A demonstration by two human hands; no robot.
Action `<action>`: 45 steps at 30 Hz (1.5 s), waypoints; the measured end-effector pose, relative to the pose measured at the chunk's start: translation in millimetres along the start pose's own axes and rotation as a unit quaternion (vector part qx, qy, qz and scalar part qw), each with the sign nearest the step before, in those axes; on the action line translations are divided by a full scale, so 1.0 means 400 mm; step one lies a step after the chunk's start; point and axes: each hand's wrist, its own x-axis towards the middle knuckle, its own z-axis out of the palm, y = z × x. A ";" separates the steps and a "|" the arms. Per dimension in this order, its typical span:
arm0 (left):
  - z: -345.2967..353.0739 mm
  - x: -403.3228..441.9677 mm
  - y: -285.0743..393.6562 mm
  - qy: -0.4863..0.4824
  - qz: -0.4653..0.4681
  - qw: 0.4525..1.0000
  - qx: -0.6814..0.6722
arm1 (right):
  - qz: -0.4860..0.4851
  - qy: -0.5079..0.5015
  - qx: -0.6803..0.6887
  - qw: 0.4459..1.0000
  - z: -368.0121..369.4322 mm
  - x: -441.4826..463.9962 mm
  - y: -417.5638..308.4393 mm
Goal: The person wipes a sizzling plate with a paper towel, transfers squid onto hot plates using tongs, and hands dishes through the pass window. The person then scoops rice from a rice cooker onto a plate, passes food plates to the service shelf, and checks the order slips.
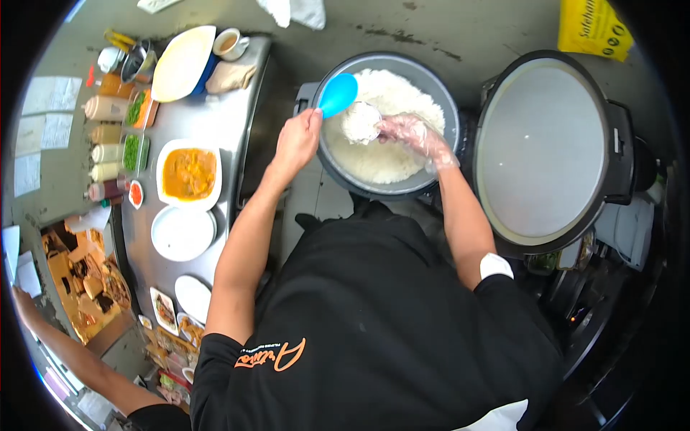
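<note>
A large rice cooker pot (332, 164) stands in front of me, filled with white rice (384, 161). My left hand (298, 140) is closed around the handle of a blue rice paddle (338, 94), whose broad end is over the pot's left side. Over the rice, my right hand (420, 136), in a clear plastic glove, grips a small round bowl packed with rice (361, 122). The paddle's head is just left of the bowl; whether they touch I cannot tell.
The cooker's hinged lid (543, 151) stands open on the right. A steel counter (248, 93) at left carries a bowl of orange stew (188, 174), stacked white plates (183, 233), sauce bottles (104, 109) and garnish tubs. Another person's arm (79, 359) reaches in at lower left.
</note>
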 end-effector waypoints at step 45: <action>-0.069 -0.440 -0.114 0.258 -0.100 0.960 -0.047 | 0.051 -0.064 0.015 0.997 0.166 -0.191 0.017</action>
